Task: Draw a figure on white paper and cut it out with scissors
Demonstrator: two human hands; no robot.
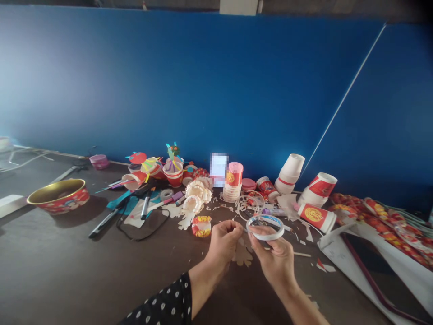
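Observation:
In my right hand (pixel 275 259) is a roll of tape (pixel 270 235), a wide white ring with blue print on its inner side. Thumb and fingers grip its near edge and tilt it toward me. Close beside it on the left, my left hand (pixel 225 239) is closed in a pinch; whatever lies between its fingertips is too small to make out. Under the hands a pale scalloped paper cut-out (pixel 242 255) lies on the dark table. Just left of my left hand sits a small red and yellow paper piece (pixel 202 226).
Behind the hands stand a stack of paper cups (pixel 232 192), a blurred bright screen (pixel 218 169) and decorated cups (pixel 173 174). More cups (pixel 316 216) lie right, near a phone (pixel 382 275). Left are a red and gold bowl (pixel 64 203), markers (pixel 145 205) and a black cable (pixel 142 239).

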